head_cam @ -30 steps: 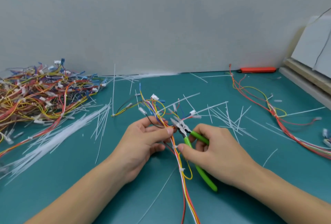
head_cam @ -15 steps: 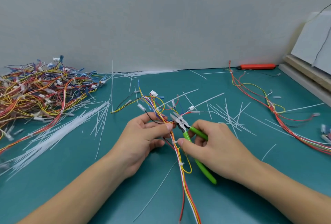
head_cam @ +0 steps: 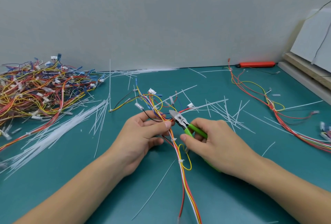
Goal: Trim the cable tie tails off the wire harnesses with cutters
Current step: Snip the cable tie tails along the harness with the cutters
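- left hand (head_cam: pixel 141 134) pinches the wire harness (head_cam: pixel 176 145) mid-surface — grip tight on the bundle
- right hand (head_cam: pixel 213 141) squeezes green cutters (head_cam: pixel 180 119) — blades right beside the left thumb

Mat: you are working over a teal mat (head_cam: pixel 53 179) lying flat across the bench.
Wall: a plain grey wall (head_cam: pixel 143 18) is rising behind it.
Orange tool: an orange tool (head_cam: pixel 257 64) is lying at the wall's foot.
Boards: white boards (head_cam: pixel 311 44) are leaning at your right, over stacked wooden strips (head_cam: pixel 304 68).
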### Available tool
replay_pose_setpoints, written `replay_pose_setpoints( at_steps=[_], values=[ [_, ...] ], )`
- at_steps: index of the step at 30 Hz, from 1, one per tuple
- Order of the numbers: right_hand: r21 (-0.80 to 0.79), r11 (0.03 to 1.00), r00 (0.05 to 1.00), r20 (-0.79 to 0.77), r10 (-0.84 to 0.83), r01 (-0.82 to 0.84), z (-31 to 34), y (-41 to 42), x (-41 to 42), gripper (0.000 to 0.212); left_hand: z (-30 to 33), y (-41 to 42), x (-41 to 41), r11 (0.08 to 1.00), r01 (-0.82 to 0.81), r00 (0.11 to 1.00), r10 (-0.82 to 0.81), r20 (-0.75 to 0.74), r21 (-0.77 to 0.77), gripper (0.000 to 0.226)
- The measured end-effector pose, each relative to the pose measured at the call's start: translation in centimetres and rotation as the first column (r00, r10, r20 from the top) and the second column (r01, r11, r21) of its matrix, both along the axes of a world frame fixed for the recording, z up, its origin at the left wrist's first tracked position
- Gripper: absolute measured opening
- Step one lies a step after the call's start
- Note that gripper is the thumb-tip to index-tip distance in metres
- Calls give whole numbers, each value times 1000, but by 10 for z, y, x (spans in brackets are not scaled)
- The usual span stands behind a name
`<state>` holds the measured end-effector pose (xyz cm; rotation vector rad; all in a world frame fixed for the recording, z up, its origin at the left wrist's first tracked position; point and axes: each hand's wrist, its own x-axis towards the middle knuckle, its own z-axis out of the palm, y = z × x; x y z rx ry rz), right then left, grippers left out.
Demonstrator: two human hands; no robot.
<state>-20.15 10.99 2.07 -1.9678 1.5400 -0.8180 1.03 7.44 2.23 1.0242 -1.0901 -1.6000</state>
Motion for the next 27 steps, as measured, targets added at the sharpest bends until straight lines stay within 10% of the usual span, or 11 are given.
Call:
replay_pose_setpoints(
  at_steps=[27],
  values=[
    [22, 997, 997, -36, -73, 74, 1, 2, 2, 30, 0, 1, -1, 1000, 4, 1000, -3, 6, -9, 41]
  ],
)
